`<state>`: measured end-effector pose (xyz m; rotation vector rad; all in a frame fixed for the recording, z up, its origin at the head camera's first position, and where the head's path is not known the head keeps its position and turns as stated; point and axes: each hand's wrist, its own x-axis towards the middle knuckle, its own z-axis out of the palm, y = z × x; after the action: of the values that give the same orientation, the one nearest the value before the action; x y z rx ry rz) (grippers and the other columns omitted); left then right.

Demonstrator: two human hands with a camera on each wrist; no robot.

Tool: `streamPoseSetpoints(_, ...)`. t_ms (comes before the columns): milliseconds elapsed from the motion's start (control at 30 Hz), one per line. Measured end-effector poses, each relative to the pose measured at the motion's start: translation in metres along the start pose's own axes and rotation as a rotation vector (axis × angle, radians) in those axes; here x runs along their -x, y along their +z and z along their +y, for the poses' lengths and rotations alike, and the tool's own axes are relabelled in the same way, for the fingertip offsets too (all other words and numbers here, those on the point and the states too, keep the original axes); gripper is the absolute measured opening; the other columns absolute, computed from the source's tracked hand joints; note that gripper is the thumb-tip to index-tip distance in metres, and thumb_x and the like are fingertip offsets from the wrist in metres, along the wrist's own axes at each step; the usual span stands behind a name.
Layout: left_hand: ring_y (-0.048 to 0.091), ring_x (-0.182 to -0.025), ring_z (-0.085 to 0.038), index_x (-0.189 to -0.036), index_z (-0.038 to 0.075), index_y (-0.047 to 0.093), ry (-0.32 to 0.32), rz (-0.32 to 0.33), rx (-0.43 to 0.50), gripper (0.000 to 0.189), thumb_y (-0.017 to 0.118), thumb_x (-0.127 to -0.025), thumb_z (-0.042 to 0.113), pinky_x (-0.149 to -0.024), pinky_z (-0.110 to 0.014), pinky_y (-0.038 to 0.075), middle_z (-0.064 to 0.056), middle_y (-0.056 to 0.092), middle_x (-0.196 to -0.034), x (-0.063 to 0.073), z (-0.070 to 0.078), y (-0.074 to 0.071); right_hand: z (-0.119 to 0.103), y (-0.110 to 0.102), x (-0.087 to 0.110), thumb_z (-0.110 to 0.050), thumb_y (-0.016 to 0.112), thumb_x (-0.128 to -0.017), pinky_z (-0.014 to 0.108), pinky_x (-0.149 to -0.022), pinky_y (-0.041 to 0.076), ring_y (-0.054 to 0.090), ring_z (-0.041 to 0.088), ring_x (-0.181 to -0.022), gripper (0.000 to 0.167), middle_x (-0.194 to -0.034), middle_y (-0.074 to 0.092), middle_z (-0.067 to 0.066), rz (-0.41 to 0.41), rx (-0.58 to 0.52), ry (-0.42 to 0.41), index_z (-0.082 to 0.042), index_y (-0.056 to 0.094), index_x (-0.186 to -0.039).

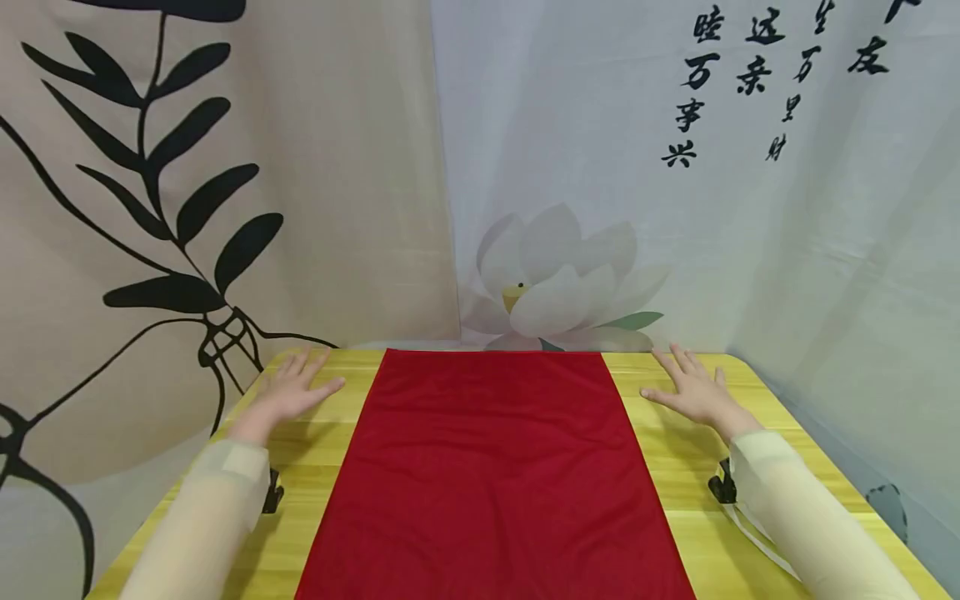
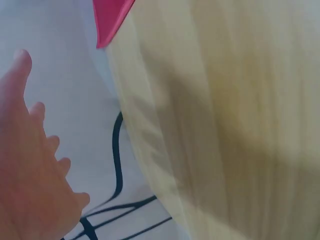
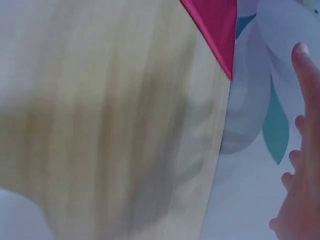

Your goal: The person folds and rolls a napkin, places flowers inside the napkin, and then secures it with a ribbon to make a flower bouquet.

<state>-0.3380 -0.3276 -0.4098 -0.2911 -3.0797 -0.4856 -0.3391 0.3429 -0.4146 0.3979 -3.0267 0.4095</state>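
A red cloth [image 1: 495,467] lies down the middle of the table, with a few soft wrinkles in it. To its left, my left hand [image 1: 287,393] is held over the wood with fingers spread and thumb pointing toward the cloth. My right hand [image 1: 697,392] mirrors it on the other side, fingers spread as well. Neither hand holds anything. In the left wrist view the left hand [image 2: 37,165] shows at the edge, its shadow falling on the wood. The right wrist view shows the right hand [image 3: 305,165] likewise, apart from the cloth's corner [image 3: 220,40].
The yellow wooden table [image 1: 322,450] has rounded far corners. Behind it hangs a pale curtain [image 1: 360,167] printed with dark leaves, a lotus and black characters. Black wrist mounts [image 1: 723,483] sit at both sleeves, and a white strap [image 1: 761,537] trails beside the right one.
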Motion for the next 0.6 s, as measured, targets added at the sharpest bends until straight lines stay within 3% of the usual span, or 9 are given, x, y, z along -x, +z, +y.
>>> streamPoseSetpoints(333, -0.001, -0.142, -0.048, -0.157, 0.018, 0.012, 0.102, 0.007, 0.076, 0.077, 0.041, -0.098, 0.058, -0.099, -0.076, -0.001, -0.021, 0.001, -0.159, 0.009, 0.027, 0.015, -0.025, 0.009, 0.021, -0.060, 0.057, -0.089, 0.078, -0.097, -0.001, 0.009, 0.047, -0.142, 0.087, -0.160, 0.008, 0.019, 0.048, 0.018, -0.129, -0.016, 0.021, -0.155)
streamPoseSetpoints(600, 0.007, -0.144, -0.042, -0.156, 0.023, 0.021, 0.253, 0.035, 0.106, 0.072, 0.047, -0.097, 0.054, -0.104, -0.070, 0.005, -0.014, 0.010, -0.160, 0.020, 0.071, 0.034, -0.058, 0.015, 0.037, -0.059, 0.060, -0.087, 0.074, -0.101, 0.000, 0.010, 0.044, -0.143, 0.087, -0.160, 0.010, 0.014, 0.036, -0.035, -0.221, -0.017, 0.025, -0.154)
